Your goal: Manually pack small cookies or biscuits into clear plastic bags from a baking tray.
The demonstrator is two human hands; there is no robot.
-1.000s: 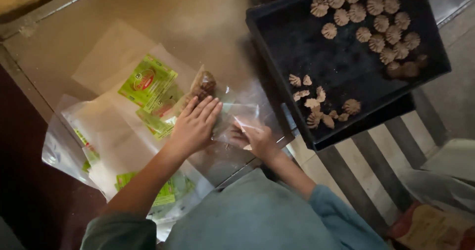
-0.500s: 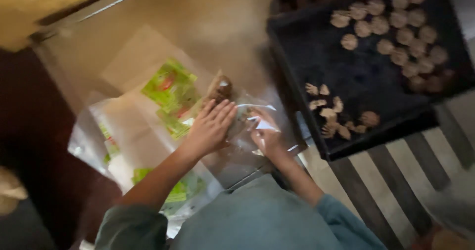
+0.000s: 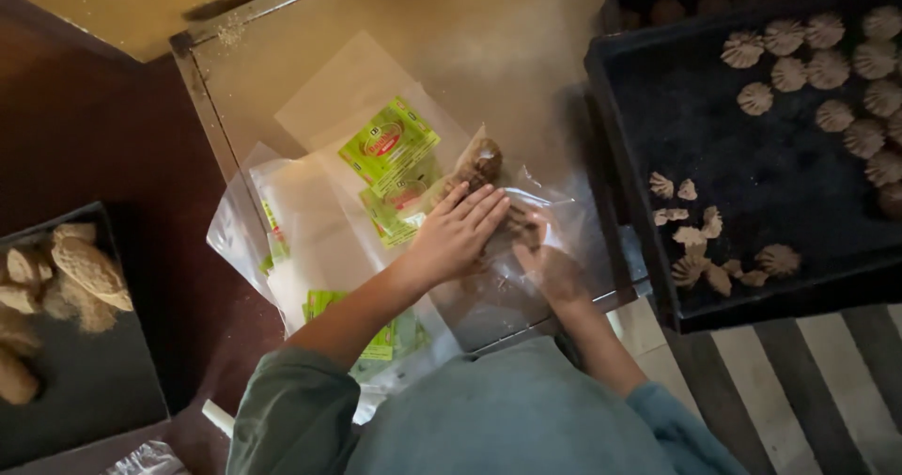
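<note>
clear plastic bag (image 3: 526, 226) under left hand (image 3: 458, 237), right hand (image 3: 550, 266) inside.

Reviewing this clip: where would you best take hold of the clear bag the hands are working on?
At the clear bag's open edge on the near right, by the right hand. The left hand lies flat on its middle, and the filled end with a brown cookie points away, so come from the person's side, probably.

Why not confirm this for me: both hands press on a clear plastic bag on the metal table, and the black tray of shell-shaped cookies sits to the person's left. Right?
Not quite. In the head view the black tray of shell-shaped cookies sits to the person's right, not left. The rest holds: the left hand and right hand press on a clear plastic bag on the metal table.
</note>
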